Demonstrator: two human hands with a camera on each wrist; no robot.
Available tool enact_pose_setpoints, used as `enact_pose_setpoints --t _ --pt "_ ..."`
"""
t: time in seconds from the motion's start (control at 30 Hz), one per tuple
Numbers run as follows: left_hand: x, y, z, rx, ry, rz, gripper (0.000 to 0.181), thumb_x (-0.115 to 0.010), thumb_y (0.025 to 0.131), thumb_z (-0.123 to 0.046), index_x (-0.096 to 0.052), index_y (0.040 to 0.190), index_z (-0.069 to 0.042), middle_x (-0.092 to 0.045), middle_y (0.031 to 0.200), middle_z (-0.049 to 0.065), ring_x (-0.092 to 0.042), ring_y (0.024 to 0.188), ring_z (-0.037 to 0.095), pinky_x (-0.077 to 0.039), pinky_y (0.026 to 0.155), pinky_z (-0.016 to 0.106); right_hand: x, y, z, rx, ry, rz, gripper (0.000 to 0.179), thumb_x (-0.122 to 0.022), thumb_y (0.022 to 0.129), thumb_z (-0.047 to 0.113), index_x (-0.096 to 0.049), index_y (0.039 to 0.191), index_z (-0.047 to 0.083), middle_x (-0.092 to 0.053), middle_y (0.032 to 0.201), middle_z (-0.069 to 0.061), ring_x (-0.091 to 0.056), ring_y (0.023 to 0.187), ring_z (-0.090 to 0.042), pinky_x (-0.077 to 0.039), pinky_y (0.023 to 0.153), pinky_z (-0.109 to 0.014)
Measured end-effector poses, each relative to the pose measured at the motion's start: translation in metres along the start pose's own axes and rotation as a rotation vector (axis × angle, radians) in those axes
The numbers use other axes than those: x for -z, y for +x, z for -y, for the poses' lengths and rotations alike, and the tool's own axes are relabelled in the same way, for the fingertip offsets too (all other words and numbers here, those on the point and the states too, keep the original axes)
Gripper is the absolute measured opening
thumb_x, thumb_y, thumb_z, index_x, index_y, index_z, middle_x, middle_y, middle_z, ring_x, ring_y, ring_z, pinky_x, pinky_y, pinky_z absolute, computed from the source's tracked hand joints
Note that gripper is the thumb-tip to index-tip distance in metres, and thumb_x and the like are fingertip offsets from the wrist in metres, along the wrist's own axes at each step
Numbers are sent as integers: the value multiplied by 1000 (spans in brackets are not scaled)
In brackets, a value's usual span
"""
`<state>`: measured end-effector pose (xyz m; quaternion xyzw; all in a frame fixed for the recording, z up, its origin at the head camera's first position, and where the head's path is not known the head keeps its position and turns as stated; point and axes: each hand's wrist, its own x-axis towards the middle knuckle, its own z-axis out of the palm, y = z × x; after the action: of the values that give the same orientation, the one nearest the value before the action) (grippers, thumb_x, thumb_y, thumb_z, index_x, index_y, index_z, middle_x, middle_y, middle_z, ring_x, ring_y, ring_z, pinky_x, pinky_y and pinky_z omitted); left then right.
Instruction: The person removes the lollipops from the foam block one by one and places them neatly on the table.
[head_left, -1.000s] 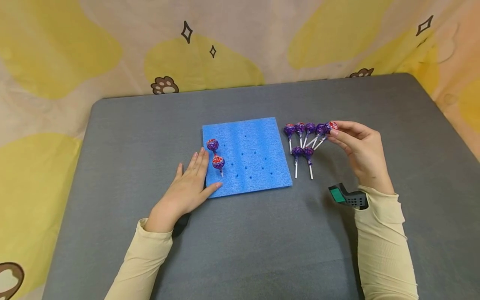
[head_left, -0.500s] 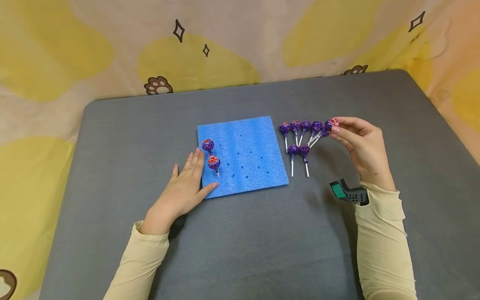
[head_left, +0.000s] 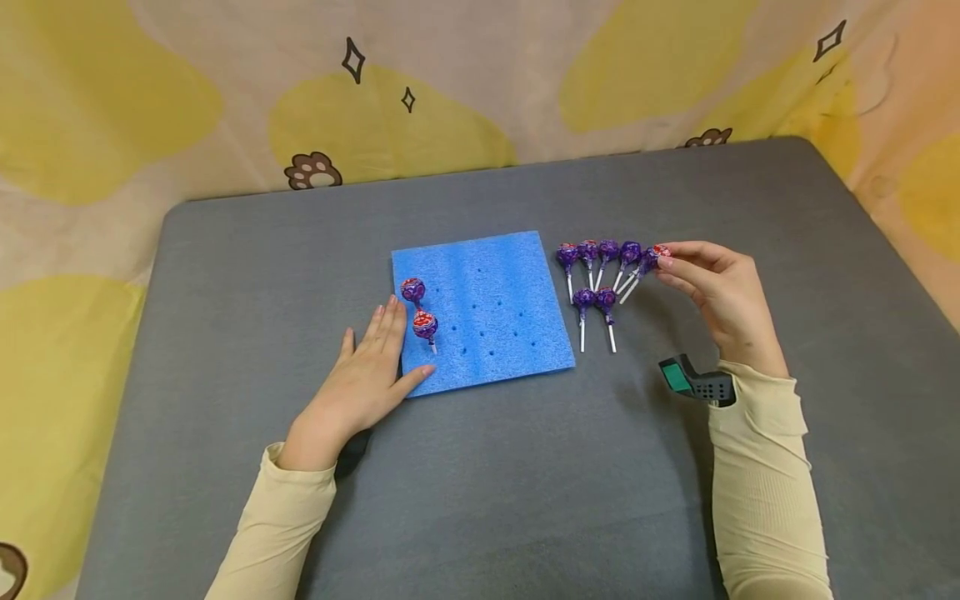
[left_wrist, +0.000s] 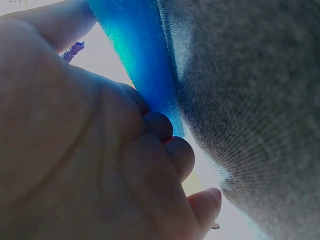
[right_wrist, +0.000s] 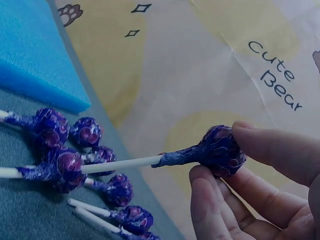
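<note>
In the head view my right hand pinches a purple-wrapped lollipop by its candy head, between thumb and fingertips. The right wrist view shows this lollipop with its white stick pointing left, over other lollipops. My left hand lies along the left edge of a blue foam board, fingers straight and thumb over the near corner. Two lollipops stand in the board near that hand's fingertips. Small dark holes dot the rest of its surface. From the left wrist, the fingers meet the board's side.
Right of the board, several loose lollipops lie in two rows on the grey table, heads away from me. A patterned cloth hangs behind the table's far edge.
The head view has shifted slightly. The held lollipop has risen a little at the right, then dipped, its stick changing angle. My left hand stays on the board.
</note>
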<state>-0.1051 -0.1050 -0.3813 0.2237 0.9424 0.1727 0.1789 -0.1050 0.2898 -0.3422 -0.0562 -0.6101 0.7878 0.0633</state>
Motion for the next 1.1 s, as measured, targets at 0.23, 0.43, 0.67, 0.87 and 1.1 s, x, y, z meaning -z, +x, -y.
enact_pose_setpoints --t 0.23,0.43,0.67,0.87,1.1 --pt "0 0 0 0 0 -4 85 -44 96 -50 2 150 -2 6 157 13 5 143 29 -1 108 61 8 4 -7 -83 -121 9 8 -68 83 -3 -74 87 2 -71 86 -6 -67 75 -14 -53 71 -23" --pt "-1 0 0 -4 -2 -11 85 -45 96 -49 2 150 -2 6 157 13 4 143 29 -1 108 61 16 7 -17 -177 -317 39 12 -67 88 7 -75 83 16 -70 86 4 -67 76 -10 -52 71 -20" --pt "-1 0 1 -8 -5 -14 85 -46 96 -48 2 150 -2 6 157 13 4 143 30 -1 108 62 19 9 -29 -232 -249 102 20 -63 89 2 -75 81 16 -70 84 3 -66 75 -9 -53 71 -21" --pt "-1 0 1 -9 -1 -15 85 -45 96 -48 2 150 -1 6 157 14 4 143 30 -1 107 62 17 10 -34 -237 -269 66 18 -65 88 3 -75 81 16 -70 84 4 -66 74 -8 -53 69 -20" --pt "-1 0 1 -4 1 -10 86 -44 96 -49 2 150 -2 5 157 14 4 143 30 -1 107 62 12 11 -38 -221 -386 67 16 -66 88 5 -76 83 17 -70 84 7 -66 77 -6 -53 70 -20"
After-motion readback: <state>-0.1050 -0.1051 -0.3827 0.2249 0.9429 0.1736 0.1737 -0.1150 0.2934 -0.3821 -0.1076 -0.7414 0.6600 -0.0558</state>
